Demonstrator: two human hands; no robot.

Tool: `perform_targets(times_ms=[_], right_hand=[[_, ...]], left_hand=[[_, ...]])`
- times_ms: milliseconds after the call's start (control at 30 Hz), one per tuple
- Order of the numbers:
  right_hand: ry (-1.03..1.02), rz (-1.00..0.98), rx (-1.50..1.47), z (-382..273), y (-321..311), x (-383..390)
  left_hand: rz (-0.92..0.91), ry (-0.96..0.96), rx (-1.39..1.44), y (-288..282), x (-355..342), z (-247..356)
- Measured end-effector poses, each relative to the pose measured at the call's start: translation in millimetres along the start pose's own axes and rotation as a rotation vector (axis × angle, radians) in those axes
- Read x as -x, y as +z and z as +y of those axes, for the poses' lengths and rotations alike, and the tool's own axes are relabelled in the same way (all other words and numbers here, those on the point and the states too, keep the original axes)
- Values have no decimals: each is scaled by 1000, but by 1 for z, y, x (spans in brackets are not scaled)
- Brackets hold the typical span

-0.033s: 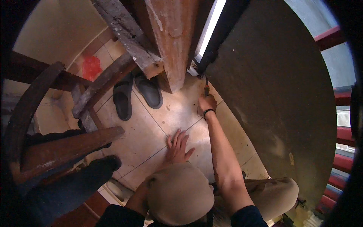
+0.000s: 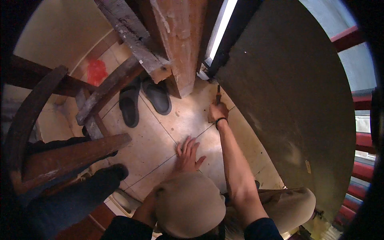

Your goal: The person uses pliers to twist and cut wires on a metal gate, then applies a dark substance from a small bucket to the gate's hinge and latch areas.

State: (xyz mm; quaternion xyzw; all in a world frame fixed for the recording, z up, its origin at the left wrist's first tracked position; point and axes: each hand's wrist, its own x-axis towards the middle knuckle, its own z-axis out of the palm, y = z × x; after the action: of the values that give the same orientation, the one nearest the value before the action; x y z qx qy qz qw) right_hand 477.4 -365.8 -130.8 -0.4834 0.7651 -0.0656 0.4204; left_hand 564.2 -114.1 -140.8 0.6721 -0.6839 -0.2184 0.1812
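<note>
In my right hand is a slim dark tool with an orange-brown part, much like a screwdriver; its exact kind is unclear. The fingers are wrapped round it, and it points away from me toward the corner where the dark panel meets a pale upright strip. The tool's far end lies close to the foot of that strip. My left hand rests flat on the tiled floor with its fingers spread, holding nothing. Part of the left forearm is hidden behind my beige-clad knee.
A wooden post stands ahead, with dark sandals beside it. Wooden furniture legs crowd the left, near a red piece on the floor. Another dark-trousered leg is at lower left. Red slats line the far right.
My right hand has drawn back very slightly toward me with the tool. My left hand stays flat on the floor.
</note>
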Motion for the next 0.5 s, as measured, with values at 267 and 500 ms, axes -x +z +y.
perform_targets(times_ms=[267, 500], right_hand=[[105, -343, -460, 27, -6, 23], [175, -626, -870, -13, -30, 1]], left_hand=[[17, 11, 54, 1, -7, 4], [34, 3, 79, 5, -6, 4]])
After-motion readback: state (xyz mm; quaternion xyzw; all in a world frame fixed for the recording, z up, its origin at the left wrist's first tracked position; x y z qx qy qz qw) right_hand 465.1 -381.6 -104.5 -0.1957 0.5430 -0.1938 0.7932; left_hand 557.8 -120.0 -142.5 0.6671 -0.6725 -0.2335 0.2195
